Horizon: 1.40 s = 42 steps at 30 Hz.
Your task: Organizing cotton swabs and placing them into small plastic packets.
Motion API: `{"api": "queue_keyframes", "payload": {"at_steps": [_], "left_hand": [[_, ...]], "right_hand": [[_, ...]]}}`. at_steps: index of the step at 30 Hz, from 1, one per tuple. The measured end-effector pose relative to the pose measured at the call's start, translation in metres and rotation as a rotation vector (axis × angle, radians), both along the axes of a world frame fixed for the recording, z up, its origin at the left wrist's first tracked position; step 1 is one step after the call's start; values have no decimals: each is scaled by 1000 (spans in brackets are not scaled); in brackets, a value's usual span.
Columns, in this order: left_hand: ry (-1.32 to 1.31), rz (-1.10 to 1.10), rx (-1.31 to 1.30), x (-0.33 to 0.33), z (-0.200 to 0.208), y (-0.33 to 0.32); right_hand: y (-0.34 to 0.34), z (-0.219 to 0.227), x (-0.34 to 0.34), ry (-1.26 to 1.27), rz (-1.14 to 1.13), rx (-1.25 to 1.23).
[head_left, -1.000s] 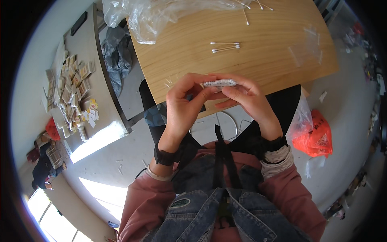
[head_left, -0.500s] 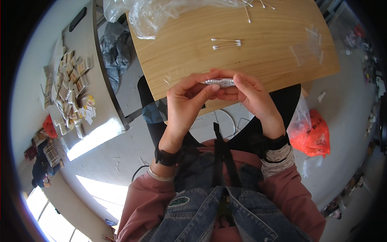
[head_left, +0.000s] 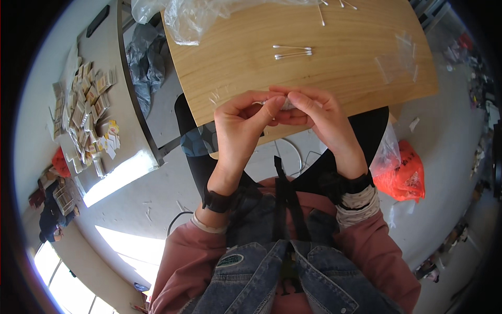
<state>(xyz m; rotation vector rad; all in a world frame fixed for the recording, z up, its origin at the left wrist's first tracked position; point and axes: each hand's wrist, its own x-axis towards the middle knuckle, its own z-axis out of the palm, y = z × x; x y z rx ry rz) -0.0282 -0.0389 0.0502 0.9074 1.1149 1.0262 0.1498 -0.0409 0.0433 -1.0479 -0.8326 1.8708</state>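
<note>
Since the earlier frame both hands have drawn closer together and the small clear packet has sunk between the fingertips, so I now see less of it; from my remote seat I read the left hand (head_left: 241, 125) with thumb and forefinger pinched shut on the packet (head_left: 282, 103), and the right hand (head_left: 319, 118) with its fingers curled and closed on the same packet from the other side; the packet sits between the two sets of fingertips, just above the near edge of the wooden table (head_left: 251, 63), and I cannot tell what is inside it; further back on the table two cotton swabs (head_left: 292, 51) lie side by side, well apart from the hands; a crumpled clear plastic bag (head_left: 198, 18) rests at the table's far left corner; thin clear sleeves (head_left: 397, 57) lie flat toward the right side; off to my left a grey surface carries a heap of small packets (head_left: 86, 118); a red bag (head_left: 402, 170) lies on the floor to the right.
</note>
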Motion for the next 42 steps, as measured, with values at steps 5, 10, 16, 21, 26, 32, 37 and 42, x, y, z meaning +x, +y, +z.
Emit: {"api": "queue_keyframes", "payload": {"at_steps": [5,10,16,21,26,32,37,42], "left_hand": [[37,6,6,2,0,1],[73,1,4,2,0,1],[-42,-35,72,4,3,2],[88,-96,76,2,3,4],[106,-69,73,4,4,3],[30,-115,-26,-1,3,8],[63,-63,3,2,-1,9],[59,-97,-6,-1,-7,11]], "right_hand": [[3,0,1,-3,13,3],[4,1,-1,-2,1,9],[4,3,-1,-12,-41,-10],[5,0,3,37,17,-26],[5,1,0,8,-19,2],[5,3,1,-50,12,23],[7,1,1,-26,17,11],[7,-3,0,-18,15,-2]]}}
